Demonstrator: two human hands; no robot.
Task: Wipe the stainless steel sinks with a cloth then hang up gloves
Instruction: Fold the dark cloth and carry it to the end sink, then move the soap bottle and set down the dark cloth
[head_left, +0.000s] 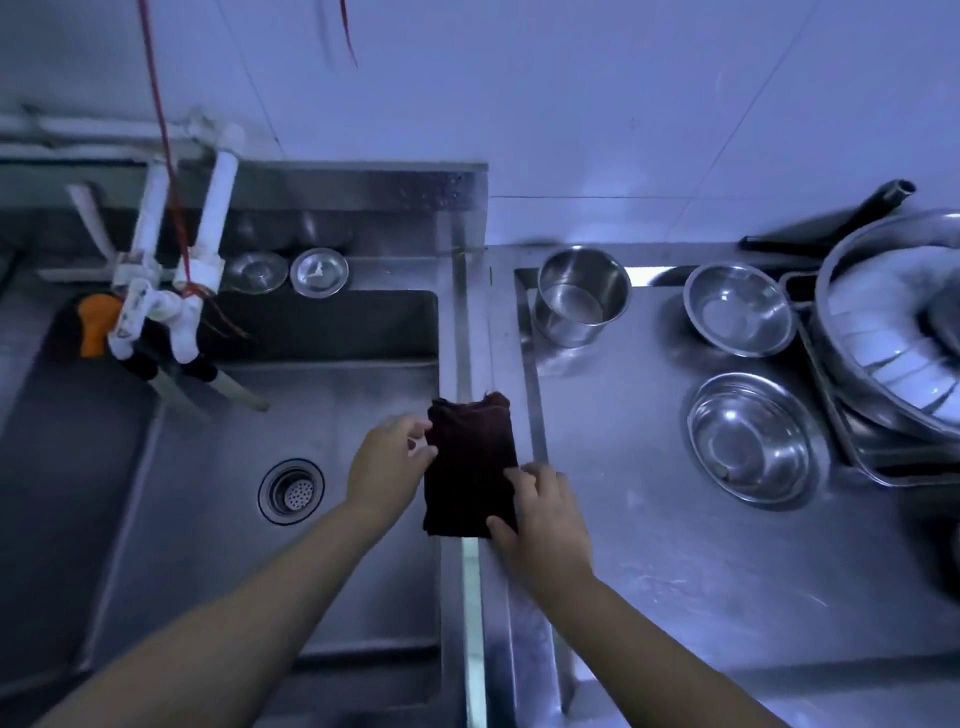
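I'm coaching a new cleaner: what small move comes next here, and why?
Probably slide the dark cloth left into the sink basin and start wiping: the left hand and right hand both hold it, folded, at the basin's right rim.

Steel counter (649, 530), pot (579, 304), far bowl (740, 310), near bowl (750, 439), dark cloth (470, 462) on its edge

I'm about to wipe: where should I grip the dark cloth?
Grip the dark cloth across its near short end, coming from above. It seems to lie folded flat over the sink rim, long axis pointing away, so that end faces you.
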